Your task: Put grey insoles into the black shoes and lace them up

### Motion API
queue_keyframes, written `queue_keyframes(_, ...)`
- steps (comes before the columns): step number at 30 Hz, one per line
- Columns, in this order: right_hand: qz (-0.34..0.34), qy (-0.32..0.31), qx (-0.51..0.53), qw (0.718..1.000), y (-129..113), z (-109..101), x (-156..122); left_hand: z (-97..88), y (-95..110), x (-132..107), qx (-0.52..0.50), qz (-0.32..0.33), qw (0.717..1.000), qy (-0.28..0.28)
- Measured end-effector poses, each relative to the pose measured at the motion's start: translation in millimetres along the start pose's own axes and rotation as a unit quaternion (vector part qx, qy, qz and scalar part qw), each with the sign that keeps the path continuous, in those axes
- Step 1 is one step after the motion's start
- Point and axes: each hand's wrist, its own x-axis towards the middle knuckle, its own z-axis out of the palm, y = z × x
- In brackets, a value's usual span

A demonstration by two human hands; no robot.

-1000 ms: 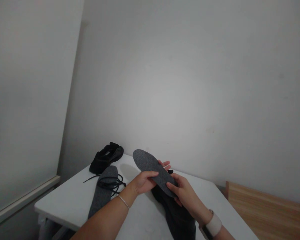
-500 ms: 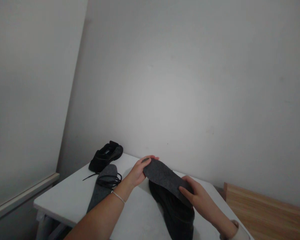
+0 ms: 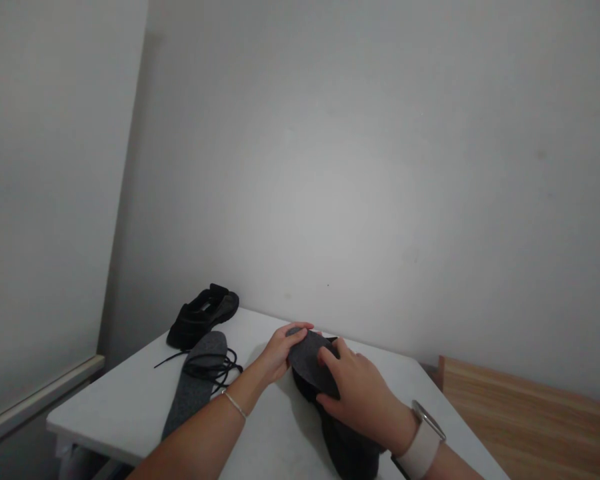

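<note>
- head view, the only one. clock is centred on the grey insole (image 3: 307,357) in the hands, 12 = far side
- left hand (image 3: 280,347) at about 9 o'clock, pinching the insole's far end, thumb on top, other fingers curled round the edge
- right hand (image 3: 355,387) at 4 o'clock, and that's the big change: half a second ago it had the near end, now it's reached forward over the middle. fingers are apart and bent onto the felt, thumb off to one side. can't tell if it's actually gripping or just pressing
- insole sits over the black shoe (image 3: 353,450), which runs out towards 5 o'clock. way less grey showing than before, near end's hidden under the right hand. can't see how much is inside the shoe
- imo that means it's being worked against the shoe now, rather than held stretched above it
- other shoe (image 3: 187,330) at 9, other insole (image 3: 190,397) between 8 and 9, black laces (image 3: 227,368) across it, all untouched on the white table (image 3: 115,407)
</note>
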Motion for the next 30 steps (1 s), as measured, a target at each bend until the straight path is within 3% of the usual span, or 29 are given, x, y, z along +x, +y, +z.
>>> queue_keyframes(3,0.038,0.002,0.048,0.998,10.9,-8.2,3.2,1.4,0.2,-0.1,0.025,0.033,0.999,0.014)
queue_keyframes(5,0.064,0.016,0.062,0.996,27.0,-17.7,4.1,2.6,-0.1,-2.3,0.089,0.095,0.992,0.002)
queue_keyframes(7,0.085,0.014,0.066,0.994,45.6,-30.0,2.9,4.9,-0.6,-7.0,0.216,0.181,0.959,-0.028)
queue_keyframes(9,0.092,-0.014,0.070,0.993,60.9,-44.2,-0.8,8.5,-1.9,-13.1,0.356,0.236,0.901,-0.069)
queue_keyframes(11,0.094,-0.068,0.085,0.990,68.4,-58.4,-6.0,12.8,-4.9,-18.0,0.448,0.226,0.856,-0.121)
queue_keyframes(14,0.098,-0.152,0.101,0.978,64.2,-75.2,-13.7,18.6,-13.3,-19.0,0.501,0.174,0.837,-0.137)
queue_keyframes(17,0.105,-0.203,0.060,0.972,50.8,-82.8,-18.8,21.6,-23.0,-13.4,0.512,0.138,0.845,-0.069)
queue_keyframes(20,0.082,-0.244,0.024,0.966,40.2,-80.1,-20.5,20.0,-29.8,-5.4,0.473,0.101,0.875,-0.040)
queue_keyframes(26,0.037,-0.274,-0.015,0.961,33.2,-64.6,-11.5,0.5,-37.9,6.3,0.305,-0.047,0.949,-0.059)
queue_keyframes(30,0.030,-0.282,-0.036,0.958,19.3,-57.0,2.4,-12.9,-42.8,7.9,0.212,-0.084,0.970,-0.083)
